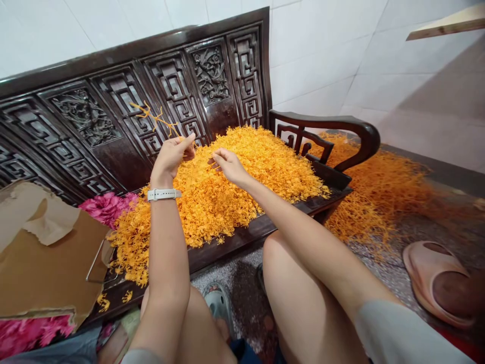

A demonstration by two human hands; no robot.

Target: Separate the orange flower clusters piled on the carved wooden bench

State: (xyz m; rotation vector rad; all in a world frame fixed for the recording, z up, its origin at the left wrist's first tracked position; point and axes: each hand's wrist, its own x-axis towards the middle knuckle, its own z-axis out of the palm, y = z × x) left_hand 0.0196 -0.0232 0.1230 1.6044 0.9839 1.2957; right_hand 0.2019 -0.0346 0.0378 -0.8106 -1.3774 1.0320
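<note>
The left hand [172,155] pinched a thin orange-yellow sprig [156,118], its slender stem forking into several short, bare twigs, held up before the carved back of the dark wooden counter [231,242]. A heap [227,202] of small, many-pronged orange-yellow pieces lay below. The right hand [229,166] had its fingertips drawn together; I cannot tell whether they gripped anything.

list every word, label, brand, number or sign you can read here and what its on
None: no readable words, labels, brands, numbers or signs show on the cardboard, the pale wrist strap, the carved bench or the orange pieces.
</note>
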